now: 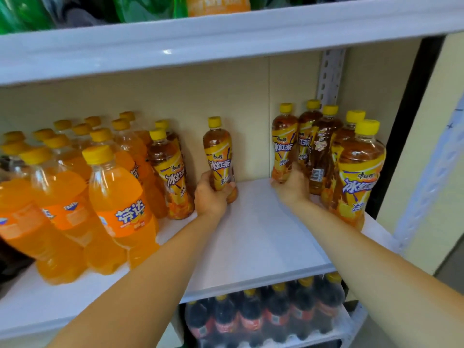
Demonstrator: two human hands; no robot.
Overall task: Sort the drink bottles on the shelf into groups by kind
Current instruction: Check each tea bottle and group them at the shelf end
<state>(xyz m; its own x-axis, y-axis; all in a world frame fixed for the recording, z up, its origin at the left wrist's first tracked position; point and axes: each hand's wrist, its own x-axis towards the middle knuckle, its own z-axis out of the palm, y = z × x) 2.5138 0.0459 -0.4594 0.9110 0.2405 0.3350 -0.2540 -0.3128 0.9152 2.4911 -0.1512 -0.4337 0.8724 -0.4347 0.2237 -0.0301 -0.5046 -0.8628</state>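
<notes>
Left hand [211, 194] grips a lone tea bottle [218, 151], right hand [292, 185] a second tea bottle [283, 139] beside the tea cluster [356, 172]; orange sodas [118, 197] crowd the shelf [251, 234] at left

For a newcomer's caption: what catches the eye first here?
The left hand grips a lone iced tea bottle mid-shelf; the right hand holds an end bottle of the iced tea cluster at right. Bright orange Fanta bottles crowd the left.

shop | white shelf [263, 237] tiers stocked with rows of iced-tea bottles [326, 151]
</notes>
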